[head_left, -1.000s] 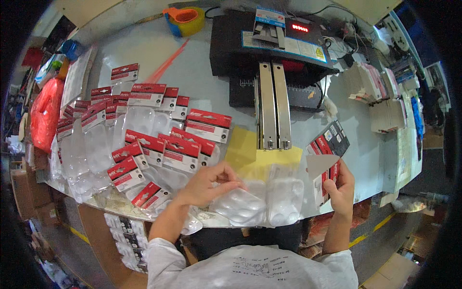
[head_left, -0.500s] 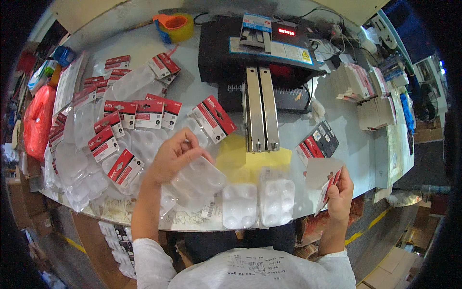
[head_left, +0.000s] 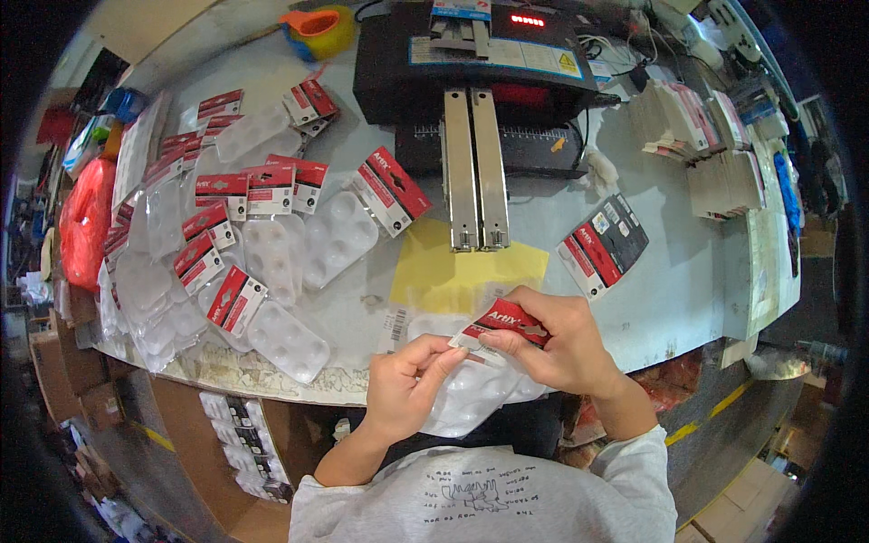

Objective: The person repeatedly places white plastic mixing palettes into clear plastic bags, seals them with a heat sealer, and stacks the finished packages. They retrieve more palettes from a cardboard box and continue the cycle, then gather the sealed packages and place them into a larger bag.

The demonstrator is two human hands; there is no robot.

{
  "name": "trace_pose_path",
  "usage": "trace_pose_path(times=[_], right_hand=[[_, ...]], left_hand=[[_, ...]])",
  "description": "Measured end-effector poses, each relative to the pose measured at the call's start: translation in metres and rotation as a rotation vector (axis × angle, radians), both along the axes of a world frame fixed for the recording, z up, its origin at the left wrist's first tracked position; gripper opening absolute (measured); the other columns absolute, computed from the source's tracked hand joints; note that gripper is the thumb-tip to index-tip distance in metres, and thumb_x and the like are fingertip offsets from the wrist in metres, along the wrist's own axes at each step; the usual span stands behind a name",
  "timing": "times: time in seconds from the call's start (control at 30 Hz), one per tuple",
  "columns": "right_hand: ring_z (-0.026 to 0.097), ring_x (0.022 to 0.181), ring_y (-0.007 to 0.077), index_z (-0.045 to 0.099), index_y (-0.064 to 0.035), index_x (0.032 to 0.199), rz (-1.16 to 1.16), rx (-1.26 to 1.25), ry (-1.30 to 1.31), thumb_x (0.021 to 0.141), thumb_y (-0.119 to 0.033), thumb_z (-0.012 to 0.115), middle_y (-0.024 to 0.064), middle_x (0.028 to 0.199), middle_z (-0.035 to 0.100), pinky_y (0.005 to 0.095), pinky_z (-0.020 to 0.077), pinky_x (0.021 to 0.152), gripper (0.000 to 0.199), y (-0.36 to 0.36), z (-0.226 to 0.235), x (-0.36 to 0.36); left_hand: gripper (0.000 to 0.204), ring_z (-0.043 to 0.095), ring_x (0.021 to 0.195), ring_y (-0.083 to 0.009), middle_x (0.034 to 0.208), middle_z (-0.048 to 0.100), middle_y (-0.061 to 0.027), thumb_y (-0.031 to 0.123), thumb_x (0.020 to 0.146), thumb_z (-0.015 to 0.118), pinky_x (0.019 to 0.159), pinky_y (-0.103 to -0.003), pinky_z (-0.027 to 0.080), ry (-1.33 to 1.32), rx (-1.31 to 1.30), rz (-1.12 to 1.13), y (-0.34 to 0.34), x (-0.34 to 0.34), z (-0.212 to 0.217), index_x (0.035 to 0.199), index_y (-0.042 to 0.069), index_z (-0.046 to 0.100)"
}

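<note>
In front of my chest, my right hand [head_left: 570, 339] grips a red and white header card [head_left: 507, 319] with its thumb on the front and fingers behind. My left hand [head_left: 403, 385] pinches the top edge of a clear bag beside the card's lower left corner. Below the card hangs a white plastic paint palette [head_left: 462, 407], partly hidden by my hands. Just beyond lie another palette, mostly covered, and a yellow sheet [head_left: 425, 262]. Over that sheet reach the two metal rails [head_left: 475, 172] of a black stapler-like machine [head_left: 471, 68].
Carded palette packs [head_left: 244, 195] pile up on the table's left side. One carded pack [head_left: 602, 249] lies right of the rails. Stacks of header cards [head_left: 674, 122] stand at the far right. Tape rolls [head_left: 317, 32] sit at the back, and a red bag [head_left: 88, 222] at the left edge.
My left hand has moved right and toward me with the palette. My right hand has brought the card left to meet it. The view has shifted slightly.
</note>
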State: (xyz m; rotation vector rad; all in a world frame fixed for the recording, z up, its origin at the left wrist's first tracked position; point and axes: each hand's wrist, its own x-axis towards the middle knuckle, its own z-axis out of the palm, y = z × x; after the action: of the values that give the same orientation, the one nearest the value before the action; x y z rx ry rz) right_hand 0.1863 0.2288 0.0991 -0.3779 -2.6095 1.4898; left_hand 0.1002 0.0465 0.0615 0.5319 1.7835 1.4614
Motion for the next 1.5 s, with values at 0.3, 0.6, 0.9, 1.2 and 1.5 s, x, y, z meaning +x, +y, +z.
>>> trace_pose_path(times=[0.3, 0.6, 0.9, 1.2, 1.5], right_hand=[[0.062, 0.071, 0.0324, 0.059, -0.0057, 0.091, 0.181, 0.167, -0.147, 0.076, -0.032, 0.071, 0.0135, 0.077, 0.062, 0.0377, 0.0477, 0.059, 0.033, 0.023, -0.007, -0.002], [0.062, 0.061, 0.0114, 0.067, 0.0045, 0.086, -0.15, -0.586, -0.376, 0.083, -0.02, 0.067, 0.0084, 0.078, 0.066, 0.0247, 0.0474, 0.053, 0.025, 0.031, -0.031, 0.025], [0.063, 0.061, 0.0124, 0.063, 0.0046, 0.086, -0.142, -0.79, -0.335, 0.091, -0.014, 0.057, 0.0074, 0.074, 0.065, 0.0229, 0.0472, 0.05, 0.02, 0.015, -0.044, 0.038], [0.058, 0.055, 0.0106, 0.062, 0.0014, 0.082, -0.494, -0.956, -0.116, 0.089, -0.016, 0.059, 0.0059, 0.071, 0.062, 0.0238, 0.0459, 0.05, 0.019, 0.024, -0.088, -0.005], [0.058, 0.054, 0.0107, 0.061, -0.0001, 0.082, -0.484, -0.937, -0.097, 0.089, -0.015, 0.058, 0.0039, 0.07, 0.06, 0.0229, 0.0459, 0.048, 0.016, 0.031, -0.092, -0.013]], left_hand=[[0.014, 0.047, 0.052, -0.0028, 0.06, 0.061, -0.0018, 0.014, 0.088, 0.062, 0.049, -0.02, 0.037, 0.161, 0.004, 0.033, 0.013, 0.01, -0.015, 0.087, 0.001, 0.065], [0.021, 0.049, 0.065, -0.0061, 0.072, 0.063, -0.0023, 0.015, 0.092, 0.057, 0.059, -0.021, 0.04, 0.084, -0.018, 0.362, 0.007, 0.011, -0.027, 0.088, -0.005, 0.063], [0.023, 0.051, 0.068, -0.0077, 0.072, 0.061, -0.005, 0.016, 0.094, 0.051, 0.062, -0.023, 0.042, 0.085, -0.008, 0.392, 0.005, 0.017, -0.033, 0.086, -0.004, 0.06], [0.028, 0.052, 0.069, -0.0225, 0.076, 0.056, -0.0142, 0.023, 0.099, 0.038, 0.068, -0.031, 0.042, 0.286, -0.099, 0.289, 0.051, -0.027, -0.062, 0.094, -0.001, 0.051], [0.024, 0.046, 0.07, -0.0116, 0.072, 0.05, -0.0053, 0.02, 0.099, 0.039, 0.066, -0.026, 0.039, 0.21, 0.044, 0.357, 0.058, -0.031, -0.089, 0.088, 0.001, 0.049]])
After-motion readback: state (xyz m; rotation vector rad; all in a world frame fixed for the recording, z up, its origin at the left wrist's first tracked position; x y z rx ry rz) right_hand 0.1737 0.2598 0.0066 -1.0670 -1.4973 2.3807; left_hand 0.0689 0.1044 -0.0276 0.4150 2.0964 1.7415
